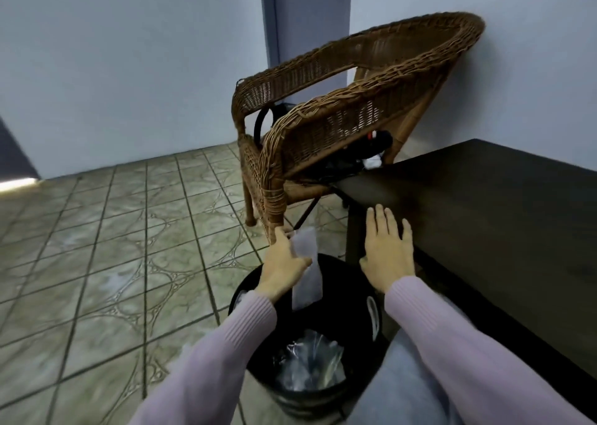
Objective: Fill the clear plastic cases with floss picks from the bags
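From my head camera I judge that I am between fills, getting rid of a spent bag (305, 271) rather than loading a case: my left hand (284, 263) holds a clear, limp plastic bag over the black bin (255, 353) on the tiled floor (97, 263), just beside the dark worktop (484, 214). That left grip is closed on the bag, thumb across its front and fingers behind, with the bag hanging down into the mouth of the bin; whether any floss picks remain inside I cannot tell, it looks empty. More crumpled clear plastic (310, 369) already lies at the bottom of the bin. My right hand (387, 256) is released, fingers straight and spread, holding nothing; it sits near the worktop's corner, though I cannot tell whether it touches the edge. No clear cases and no full bags show in this view, so the next move, as I judge it, calls for letting the bag drop and turning back to the worktop for a fresh one. A wicker chair (339, 108) stands beyond.
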